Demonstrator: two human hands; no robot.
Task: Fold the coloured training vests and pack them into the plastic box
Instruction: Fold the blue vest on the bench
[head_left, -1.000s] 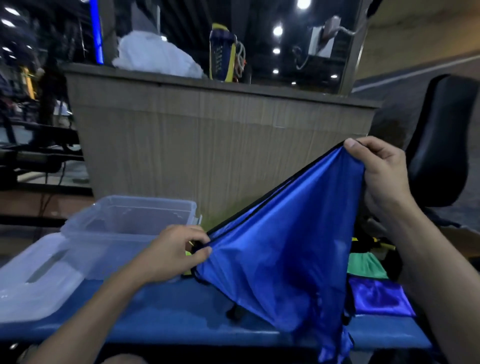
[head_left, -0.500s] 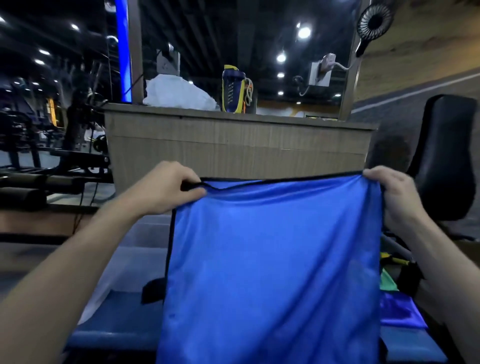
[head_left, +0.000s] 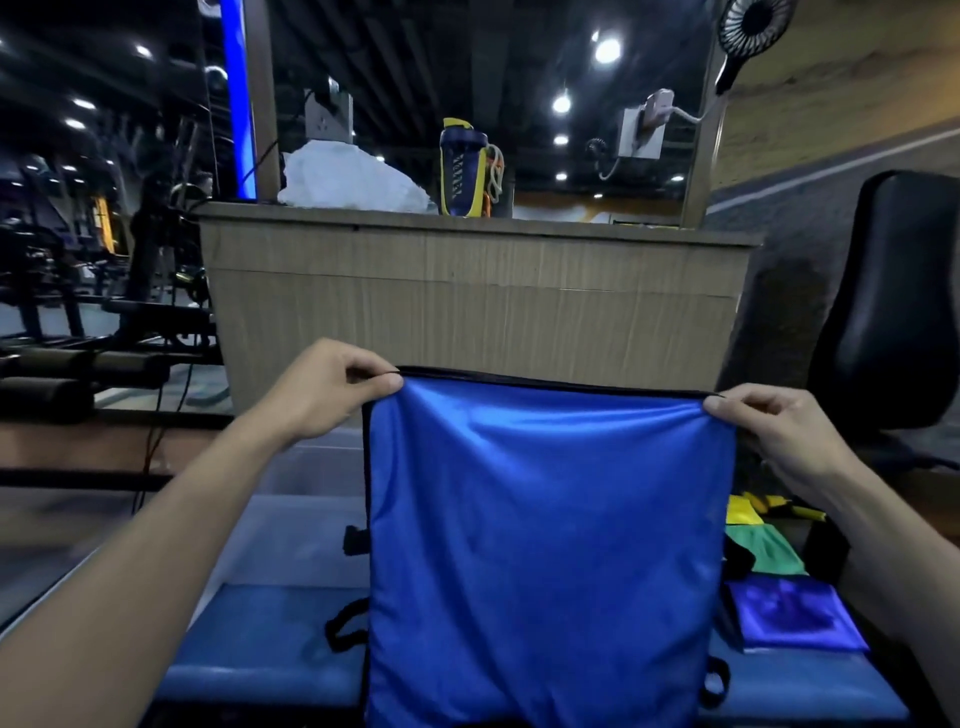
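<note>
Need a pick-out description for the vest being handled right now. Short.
Start at the wooden counter straight ahead; in front of it both hands hold up one sheet of cloth. That is the blue vest, black-edged, pinched at its top corners by the left hand and right hand. The other vests lie folded on the bench at right.

The vest (head_left: 545, 545) hangs before the counter (head_left: 467, 312), folded vests (head_left: 779, 587) on its right.

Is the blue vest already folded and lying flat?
No. Both hands, left and right, pinch the blue vest's top corners, and it hangs open.
</note>
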